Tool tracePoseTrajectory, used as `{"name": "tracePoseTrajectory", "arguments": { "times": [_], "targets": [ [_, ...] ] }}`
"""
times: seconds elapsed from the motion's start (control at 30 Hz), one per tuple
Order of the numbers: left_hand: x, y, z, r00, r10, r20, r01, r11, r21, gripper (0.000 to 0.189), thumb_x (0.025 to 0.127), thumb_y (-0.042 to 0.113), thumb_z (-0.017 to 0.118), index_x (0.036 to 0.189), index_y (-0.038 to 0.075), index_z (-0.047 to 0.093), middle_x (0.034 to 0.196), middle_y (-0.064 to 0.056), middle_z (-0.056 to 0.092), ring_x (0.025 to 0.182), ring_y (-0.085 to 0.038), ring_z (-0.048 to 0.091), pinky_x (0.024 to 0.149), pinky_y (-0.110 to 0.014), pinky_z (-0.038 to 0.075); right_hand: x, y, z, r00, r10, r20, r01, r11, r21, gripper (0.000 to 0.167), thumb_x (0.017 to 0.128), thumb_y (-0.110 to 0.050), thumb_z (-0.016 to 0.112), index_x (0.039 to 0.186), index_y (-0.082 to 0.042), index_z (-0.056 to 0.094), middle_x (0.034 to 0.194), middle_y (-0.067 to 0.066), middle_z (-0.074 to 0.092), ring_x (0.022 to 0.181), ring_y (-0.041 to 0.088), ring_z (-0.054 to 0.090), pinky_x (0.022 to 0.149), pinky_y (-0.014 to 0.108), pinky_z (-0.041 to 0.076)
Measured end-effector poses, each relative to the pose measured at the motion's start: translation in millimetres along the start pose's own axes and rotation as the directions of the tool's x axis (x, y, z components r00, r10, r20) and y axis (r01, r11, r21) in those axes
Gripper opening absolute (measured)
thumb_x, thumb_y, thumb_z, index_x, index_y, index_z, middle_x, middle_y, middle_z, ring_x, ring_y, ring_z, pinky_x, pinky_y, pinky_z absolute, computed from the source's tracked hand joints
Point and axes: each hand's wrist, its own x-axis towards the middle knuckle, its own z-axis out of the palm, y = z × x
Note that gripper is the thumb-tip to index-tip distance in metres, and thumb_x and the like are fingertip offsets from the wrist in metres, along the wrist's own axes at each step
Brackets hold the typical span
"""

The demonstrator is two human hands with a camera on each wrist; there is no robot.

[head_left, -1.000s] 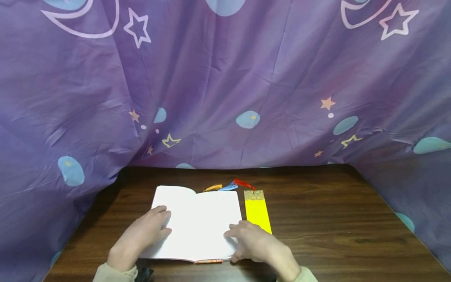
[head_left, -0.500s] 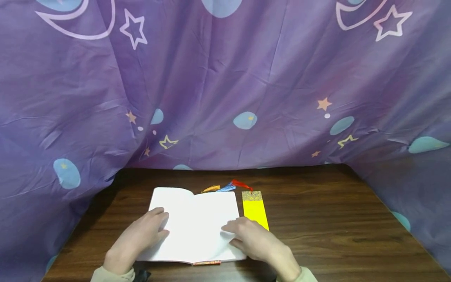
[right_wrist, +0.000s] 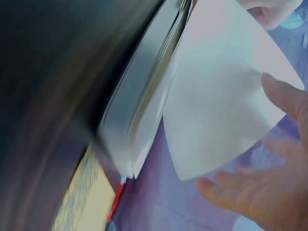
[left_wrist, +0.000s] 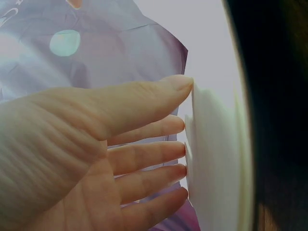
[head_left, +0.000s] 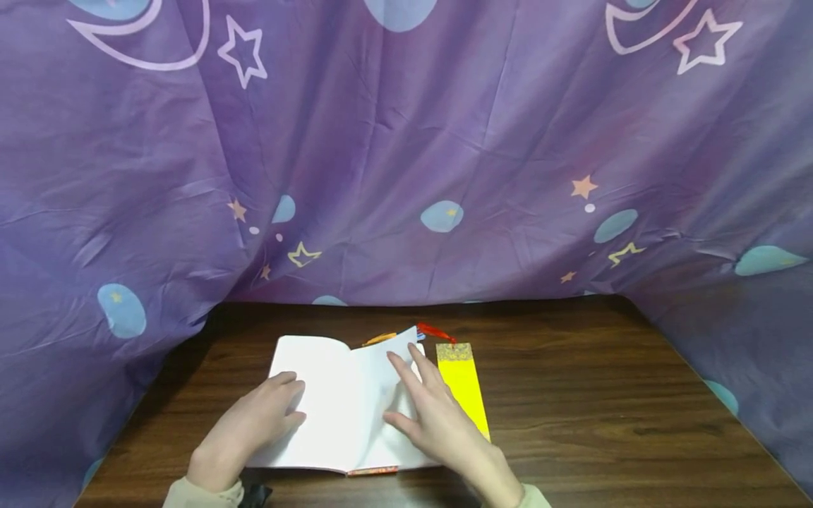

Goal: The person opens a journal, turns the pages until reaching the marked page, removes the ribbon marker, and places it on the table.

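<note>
A book with blank white pages (head_left: 311,395) lies spread on the table. My left hand (head_left: 254,423) rests on its left page; in the left wrist view the thumb and fingertips touch the paper. One leaf (head_left: 375,377) on the right side stands lifted and bent, its far corner raised. Against this leaf lies my right hand (head_left: 438,416), fingers spread and extended. The right wrist view shows the thumb at the lifted leaf (right_wrist: 221,91), the other fingers near its edge, and the stack of lower pages (right_wrist: 144,115) apart from it.
A yellow bookmark (head_left: 464,388) with a patterned top and red tassel (head_left: 436,330) lies right of the book. Orange (head_left: 380,339) and blue tassels (head_left: 420,336) show beyond its far edge. A patterned orange strip (head_left: 371,471) peeks from the near edge. A purple curtain (head_left: 406,155) hangs behind.
My right hand has moved from the book's lower right corner up and left, raising a leaf off the right side. The left hand stays on the left page.
</note>
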Motion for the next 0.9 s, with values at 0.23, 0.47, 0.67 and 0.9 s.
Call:
{"name": "tracePoseTrajectory", "arguments": {
  "times": [0.23, 0.47, 0.67, 0.9],
  "targets": [
    [0.8, -0.8, 1.0, 1.000, -0.006, 0.007, 0.006, 1.000, 0.002, 0.034, 0.086, 0.016, 0.074, 0.115, 0.001, 0.064, 0.129, -0.023, 0.056, 0.121, -0.041, 0.053, 0.102, -0.055, 0.042, 10.7, -15, 11, 0.956, 0.294, -0.004, -0.288, 0.938, 0.192, 0.090, 0.084, -0.030, 0.077, 0.154, -0.005, 0.024, 0.148, 0.025, 0.038, 0.131, 0.039, 0.044, 0.103, 0.056, 0.042],
    [-1.1, -0.4, 1.4, 1.000, -0.006, -0.018, 0.005, 1.000, -0.021, 0.037, 0.089, 0.020, 0.071, 0.119, -0.001, 0.064, 0.129, -0.025, 0.055, 0.120, -0.042, 0.053, 0.101, -0.056, 0.043, 25.0, -25, 24, 0.920, 0.378, 0.099, -0.388, 0.851, 0.355, 0.081, 0.087, -0.029, 0.071, 0.151, -0.004, 0.030, 0.136, 0.025, 0.052, 0.110, 0.039, 0.061, 0.088, 0.051, 0.053],
    [-0.8, -1.6, 1.9, 0.996, 0.052, -0.071, -0.052, 0.999, 0.009, 0.028, 0.086, 0.012, 0.072, 0.111, 0.003, 0.066, 0.121, -0.022, 0.060, 0.112, -0.040, 0.058, 0.095, -0.055, 0.048, 39.9, -38, 33, 0.924, 0.355, 0.144, -0.381, 0.811, 0.444, 0.068, 0.087, -0.025, 0.070, 0.146, -0.006, 0.042, 0.134, 0.022, 0.053, 0.102, 0.037, 0.063, 0.080, 0.048, 0.056],
    [-0.3, -5.4, 2.7, 0.988, 0.094, -0.124, -0.090, 0.995, 0.034, 0.024, 0.089, 0.010, 0.068, 0.112, 0.003, 0.066, 0.119, -0.020, 0.062, 0.108, -0.040, 0.061, 0.091, -0.056, 0.050, 41.9, -52, 39, 0.919, 0.354, 0.173, -0.394, 0.839, 0.374, 0.059, 0.087, -0.021, 0.072, 0.141, -0.008, 0.050, 0.129, 0.014, 0.057, 0.103, 0.029, 0.061, 0.078, 0.042, 0.056]
  ]
}}
